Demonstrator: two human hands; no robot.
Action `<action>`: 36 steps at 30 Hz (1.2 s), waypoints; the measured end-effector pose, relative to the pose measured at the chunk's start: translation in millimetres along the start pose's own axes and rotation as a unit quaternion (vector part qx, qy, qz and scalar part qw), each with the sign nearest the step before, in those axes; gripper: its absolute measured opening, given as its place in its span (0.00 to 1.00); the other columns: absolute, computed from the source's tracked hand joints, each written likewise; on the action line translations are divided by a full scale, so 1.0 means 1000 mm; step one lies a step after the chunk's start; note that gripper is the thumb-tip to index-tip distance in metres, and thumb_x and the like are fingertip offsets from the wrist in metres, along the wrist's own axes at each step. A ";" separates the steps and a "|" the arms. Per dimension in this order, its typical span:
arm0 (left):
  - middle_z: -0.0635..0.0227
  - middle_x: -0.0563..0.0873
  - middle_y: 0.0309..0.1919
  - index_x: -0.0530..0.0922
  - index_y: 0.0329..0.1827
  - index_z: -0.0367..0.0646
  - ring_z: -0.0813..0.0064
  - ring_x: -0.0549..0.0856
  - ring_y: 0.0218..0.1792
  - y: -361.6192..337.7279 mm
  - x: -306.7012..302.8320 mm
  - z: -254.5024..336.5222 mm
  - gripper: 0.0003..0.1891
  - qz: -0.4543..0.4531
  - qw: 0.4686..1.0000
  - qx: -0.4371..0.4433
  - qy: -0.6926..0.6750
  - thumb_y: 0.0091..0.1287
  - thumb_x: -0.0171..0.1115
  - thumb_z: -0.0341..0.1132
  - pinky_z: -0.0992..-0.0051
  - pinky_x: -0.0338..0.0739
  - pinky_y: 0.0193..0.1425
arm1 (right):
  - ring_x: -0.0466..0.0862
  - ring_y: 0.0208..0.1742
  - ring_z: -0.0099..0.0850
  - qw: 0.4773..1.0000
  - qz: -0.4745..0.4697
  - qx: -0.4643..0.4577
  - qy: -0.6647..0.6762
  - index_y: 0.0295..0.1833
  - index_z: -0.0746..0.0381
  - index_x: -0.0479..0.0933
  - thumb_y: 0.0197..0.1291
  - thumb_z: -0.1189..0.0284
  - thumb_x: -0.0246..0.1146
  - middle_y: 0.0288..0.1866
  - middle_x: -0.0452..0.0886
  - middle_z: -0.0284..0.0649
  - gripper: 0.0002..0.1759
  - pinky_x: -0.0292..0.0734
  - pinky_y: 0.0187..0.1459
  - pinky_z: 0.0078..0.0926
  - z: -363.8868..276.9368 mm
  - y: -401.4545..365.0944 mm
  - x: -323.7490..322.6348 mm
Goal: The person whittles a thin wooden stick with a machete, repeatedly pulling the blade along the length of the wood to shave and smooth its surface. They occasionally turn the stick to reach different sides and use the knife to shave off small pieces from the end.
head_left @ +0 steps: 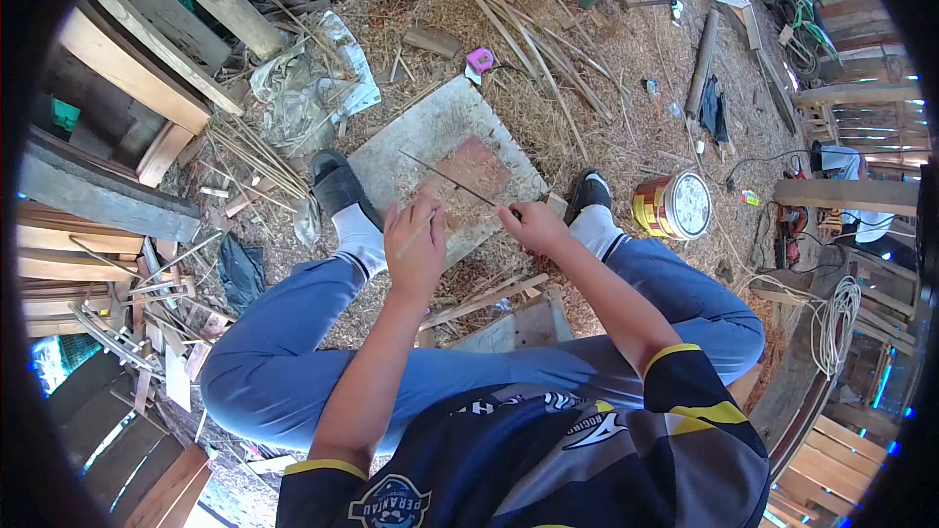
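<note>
I sit with knees apart over a grey board (416, 132) on the straw-covered ground. My left hand (416, 244) is closed around a thin bamboo stick (419, 233). My right hand (533, 227) grips the handle end of a long thin knife (445, 181), whose blade points up and left over the board. The two hands are close together, with the blade passing near the stick. A reddish-brown patch (477, 168) lies on the board just beyond the hands.
Split bamboo strips (538, 39) lie scattered on the straw ahead. A round tin (673, 205) stands by my right foot. Wooden planks (127, 68) are stacked at left, a pink tape measure (479, 60) lies farther out, and coiled rope (831, 318) hangs at right.
</note>
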State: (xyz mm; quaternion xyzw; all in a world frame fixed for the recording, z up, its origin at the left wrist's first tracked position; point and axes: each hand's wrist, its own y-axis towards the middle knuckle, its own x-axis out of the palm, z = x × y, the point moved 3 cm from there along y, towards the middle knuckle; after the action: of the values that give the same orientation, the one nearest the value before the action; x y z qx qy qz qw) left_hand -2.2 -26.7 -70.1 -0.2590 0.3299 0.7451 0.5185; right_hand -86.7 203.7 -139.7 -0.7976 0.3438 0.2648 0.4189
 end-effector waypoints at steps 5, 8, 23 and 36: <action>0.54 0.88 0.41 0.81 0.47 0.40 0.44 0.87 0.45 -0.004 0.000 0.001 0.05 -0.029 0.999 -0.011 -0.018 0.77 0.61 0.32 0.43 0.75 0.71 | 0.86 0.34 0.60 0.999 0.014 -0.031 0.011 0.40 0.66 0.86 0.76 0.43 0.55 0.29 0.84 0.59 0.35 0.80 0.40 0.55 0.002 -0.006 0.002; 0.52 0.87 0.40 0.81 0.46 0.39 0.42 0.86 0.45 -0.004 -0.001 0.006 0.04 -0.010 0.999 -0.007 -0.039 0.77 0.61 0.31 0.46 0.77 0.71 | 0.86 0.34 0.60 0.999 0.031 -0.016 0.021 0.39 0.66 0.85 0.76 0.43 0.56 0.29 0.84 0.60 0.34 0.80 0.40 0.55 0.015 0.004 0.006; 0.50 0.87 0.39 0.81 0.47 0.38 0.43 0.86 0.43 -0.006 0.001 0.008 0.05 0.017 0.999 0.018 -0.035 0.76 0.63 0.31 0.51 0.79 0.51 | 0.88 0.39 0.60 1.000 0.015 0.009 -0.023 0.37 0.63 0.85 0.75 0.40 0.53 0.32 0.87 0.58 0.36 0.83 0.45 0.58 0.022 0.003 0.009; 0.52 0.88 0.39 0.81 0.44 0.39 0.46 0.86 0.43 -0.007 -0.001 0.004 0.04 0.018 1.000 0.007 0.006 0.76 0.63 0.31 0.52 0.80 0.51 | 0.88 0.42 0.60 0.999 0.030 0.003 0.012 0.39 0.64 0.85 0.74 0.40 0.55 0.36 0.87 0.60 0.36 0.83 0.46 0.56 0.027 -0.010 0.020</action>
State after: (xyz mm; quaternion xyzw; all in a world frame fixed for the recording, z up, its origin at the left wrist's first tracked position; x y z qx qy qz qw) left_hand 4.8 -22.3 -68.0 -0.2540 0.3426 0.7508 0.5044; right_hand -70.3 224.8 -162.5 -0.7887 0.3731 0.2670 0.4092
